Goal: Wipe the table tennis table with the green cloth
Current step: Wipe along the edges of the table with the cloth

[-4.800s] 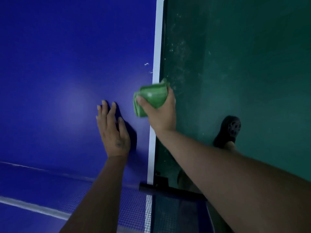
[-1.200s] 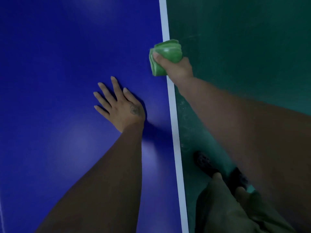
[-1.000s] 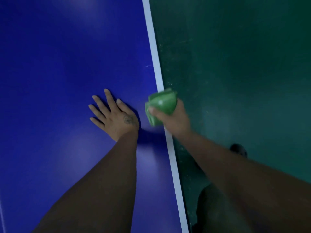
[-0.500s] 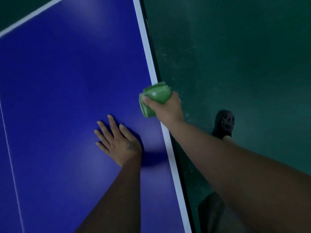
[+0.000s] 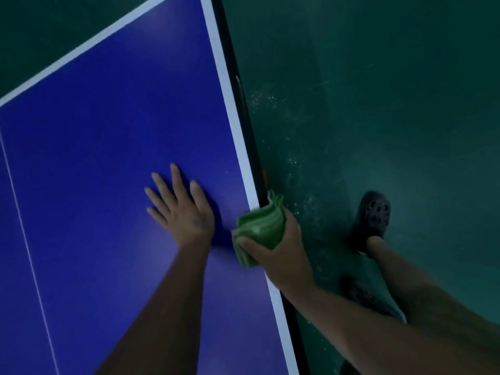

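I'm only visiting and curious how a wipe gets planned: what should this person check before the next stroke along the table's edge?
1. Grip: the right hand holds the green cloth: ok.
2. Place: the cloth sits over the white side line: ok.
3. Contact: cloth pressed flat onto the surface: cannot tell.
4. Support: the left hand lies flat on the blue table, beside the cloth and apart from it: ok.
5. Path: side line ahead free of objects: ok.
6. Result: surface already clean: cannot tell, the light is dim.
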`<state>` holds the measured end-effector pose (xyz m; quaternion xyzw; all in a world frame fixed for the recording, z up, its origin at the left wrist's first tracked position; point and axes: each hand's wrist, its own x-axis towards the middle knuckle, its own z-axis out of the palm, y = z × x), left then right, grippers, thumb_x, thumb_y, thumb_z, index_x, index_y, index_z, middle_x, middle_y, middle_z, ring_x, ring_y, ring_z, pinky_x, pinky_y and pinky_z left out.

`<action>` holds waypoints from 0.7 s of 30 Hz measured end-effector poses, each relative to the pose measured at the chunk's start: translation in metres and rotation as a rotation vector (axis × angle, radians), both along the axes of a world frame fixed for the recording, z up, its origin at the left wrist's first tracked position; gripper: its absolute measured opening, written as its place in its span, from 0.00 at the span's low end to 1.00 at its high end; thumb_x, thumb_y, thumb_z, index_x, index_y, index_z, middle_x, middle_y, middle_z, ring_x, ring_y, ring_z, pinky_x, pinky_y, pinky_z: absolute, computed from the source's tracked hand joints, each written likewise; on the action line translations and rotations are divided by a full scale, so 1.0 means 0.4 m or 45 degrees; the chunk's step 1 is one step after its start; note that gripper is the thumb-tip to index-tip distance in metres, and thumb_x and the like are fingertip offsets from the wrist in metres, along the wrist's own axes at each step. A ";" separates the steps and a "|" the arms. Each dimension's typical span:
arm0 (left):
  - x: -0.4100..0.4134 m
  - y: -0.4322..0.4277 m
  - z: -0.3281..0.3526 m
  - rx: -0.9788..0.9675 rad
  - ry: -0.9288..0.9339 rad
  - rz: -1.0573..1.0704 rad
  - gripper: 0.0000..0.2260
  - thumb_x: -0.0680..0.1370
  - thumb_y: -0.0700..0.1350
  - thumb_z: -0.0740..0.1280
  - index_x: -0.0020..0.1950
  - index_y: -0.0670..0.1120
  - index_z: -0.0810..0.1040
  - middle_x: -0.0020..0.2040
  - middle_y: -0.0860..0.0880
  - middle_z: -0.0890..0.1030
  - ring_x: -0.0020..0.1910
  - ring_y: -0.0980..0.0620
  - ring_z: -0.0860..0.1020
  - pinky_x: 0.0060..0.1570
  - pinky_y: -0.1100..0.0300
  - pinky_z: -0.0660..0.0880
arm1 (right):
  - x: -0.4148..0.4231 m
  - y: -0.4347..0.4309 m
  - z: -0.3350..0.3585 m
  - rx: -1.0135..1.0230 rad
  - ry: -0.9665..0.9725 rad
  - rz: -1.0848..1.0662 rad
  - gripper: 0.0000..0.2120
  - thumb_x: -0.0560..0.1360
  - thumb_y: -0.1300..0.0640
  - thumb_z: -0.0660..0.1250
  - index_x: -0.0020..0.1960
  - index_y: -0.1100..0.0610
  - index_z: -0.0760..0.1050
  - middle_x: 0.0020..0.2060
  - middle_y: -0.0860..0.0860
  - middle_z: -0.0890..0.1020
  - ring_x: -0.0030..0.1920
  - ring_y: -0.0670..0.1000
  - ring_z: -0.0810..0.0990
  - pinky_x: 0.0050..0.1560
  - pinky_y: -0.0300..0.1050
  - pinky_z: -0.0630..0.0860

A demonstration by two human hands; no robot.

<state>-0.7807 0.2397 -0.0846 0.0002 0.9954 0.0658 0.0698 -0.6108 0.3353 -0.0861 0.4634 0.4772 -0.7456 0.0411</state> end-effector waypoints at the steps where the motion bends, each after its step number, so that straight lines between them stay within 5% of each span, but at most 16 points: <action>1: -0.077 0.054 -0.003 0.004 0.013 -0.036 0.27 0.90 0.60 0.52 0.89 0.58 0.52 0.90 0.50 0.46 0.88 0.43 0.43 0.84 0.36 0.41 | 0.007 -0.009 0.002 -0.050 -0.003 -0.044 0.53 0.61 0.37 0.87 0.80 0.39 0.65 0.68 0.40 0.76 0.65 0.45 0.81 0.66 0.54 0.83; 6: -0.355 0.232 -0.020 0.066 0.122 -0.077 0.26 0.89 0.62 0.50 0.88 0.60 0.55 0.90 0.53 0.50 0.88 0.48 0.45 0.86 0.41 0.42 | -0.012 -0.010 -0.008 -0.075 -0.012 -0.072 0.50 0.63 0.35 0.86 0.79 0.35 0.65 0.68 0.36 0.77 0.67 0.44 0.82 0.65 0.51 0.84; 11: -0.414 0.245 -0.019 0.078 0.154 -0.040 0.26 0.89 0.61 0.50 0.88 0.60 0.57 0.89 0.53 0.52 0.88 0.49 0.47 0.86 0.42 0.43 | -0.097 0.026 0.005 -0.090 -0.065 -0.112 0.50 0.63 0.34 0.86 0.78 0.37 0.67 0.68 0.38 0.77 0.67 0.45 0.82 0.66 0.52 0.83; 19: -0.411 0.243 -0.022 0.114 0.204 -0.019 0.24 0.89 0.57 0.51 0.87 0.59 0.61 0.89 0.53 0.56 0.88 0.49 0.50 0.86 0.43 0.45 | -0.591 0.326 -0.018 0.105 0.130 -0.084 0.33 0.66 0.44 0.88 0.65 0.45 0.77 0.59 0.45 0.85 0.58 0.48 0.86 0.62 0.57 0.85; 21: -0.410 0.242 -0.025 0.129 0.216 -0.017 0.24 0.89 0.56 0.51 0.87 0.59 0.62 0.89 0.52 0.56 0.88 0.50 0.50 0.86 0.44 0.45 | -0.740 0.414 -0.026 0.198 0.143 -0.020 0.40 0.67 0.40 0.86 0.71 0.51 0.73 0.62 0.46 0.81 0.61 0.48 0.83 0.65 0.53 0.83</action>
